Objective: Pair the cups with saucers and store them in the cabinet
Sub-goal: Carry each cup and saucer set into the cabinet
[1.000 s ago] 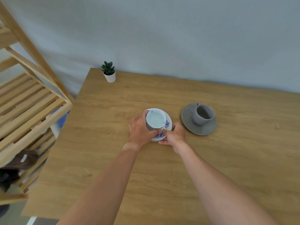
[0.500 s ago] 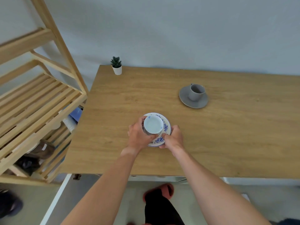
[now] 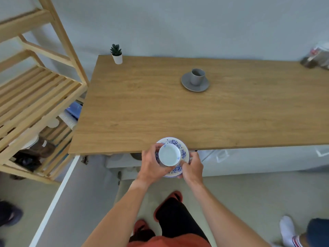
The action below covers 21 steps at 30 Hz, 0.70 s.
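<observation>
Head view: left hand (image 3: 151, 166) grips the white cup (image 3: 169, 155), right hand (image 3: 193, 167) pinches the half-hidden blue-patterned saucer (image 3: 181, 146).

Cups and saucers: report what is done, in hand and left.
Done: both pairs are matched; the grey cup sits on its grey saucer on the table.
In hand: the left hand grips the white cup, the right hand the blue-patterned saucer.
Left: shelving both pairs on the wooden rack.

A white cup (image 3: 169, 154) stood upright on a blue-patterned saucer (image 3: 183, 152), held at the counter's (image 3: 160, 107) near edge. A grey cup (image 3: 197, 76) sat on its grey saucer (image 3: 188, 86) farther back.
</observation>
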Motion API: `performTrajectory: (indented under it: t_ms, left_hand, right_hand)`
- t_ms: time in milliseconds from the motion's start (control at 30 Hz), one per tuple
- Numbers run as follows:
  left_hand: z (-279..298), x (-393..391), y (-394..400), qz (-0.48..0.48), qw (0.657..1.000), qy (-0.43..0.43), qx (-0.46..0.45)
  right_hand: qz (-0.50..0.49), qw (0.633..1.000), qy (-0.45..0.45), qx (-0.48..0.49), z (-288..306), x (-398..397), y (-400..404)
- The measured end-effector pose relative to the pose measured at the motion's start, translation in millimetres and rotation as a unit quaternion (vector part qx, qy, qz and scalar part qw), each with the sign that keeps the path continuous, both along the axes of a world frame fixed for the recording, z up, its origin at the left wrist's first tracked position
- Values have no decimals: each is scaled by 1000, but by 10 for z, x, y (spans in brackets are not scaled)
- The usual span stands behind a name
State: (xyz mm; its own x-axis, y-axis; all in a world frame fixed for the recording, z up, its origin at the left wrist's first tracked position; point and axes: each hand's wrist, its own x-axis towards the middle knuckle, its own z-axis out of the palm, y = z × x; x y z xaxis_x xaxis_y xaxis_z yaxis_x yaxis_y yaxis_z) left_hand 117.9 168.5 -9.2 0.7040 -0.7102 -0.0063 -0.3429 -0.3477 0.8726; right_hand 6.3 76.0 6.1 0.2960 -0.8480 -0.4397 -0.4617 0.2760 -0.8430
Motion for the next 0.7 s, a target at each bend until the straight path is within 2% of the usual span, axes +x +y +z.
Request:
performTrajectory:
  t_ms: [200,367,533,700]
  left_hand:
    - [-342,-448,155,-21,997,37,61]
    - [-761,-566,155,-15,989,92,114]
    - [-1424,-414,-146,17,982,105,156]
    - [-2217,-78,-602,34,983,97,154]
  right_hand:
    - [12,999,33,20,-317,-534,125]
    - [25,996,63,56,-746,-622,50]
    - [25,991,83,99,-1495,-454,-240]
    - [-7,990,79,120,-2388,-59,-708]
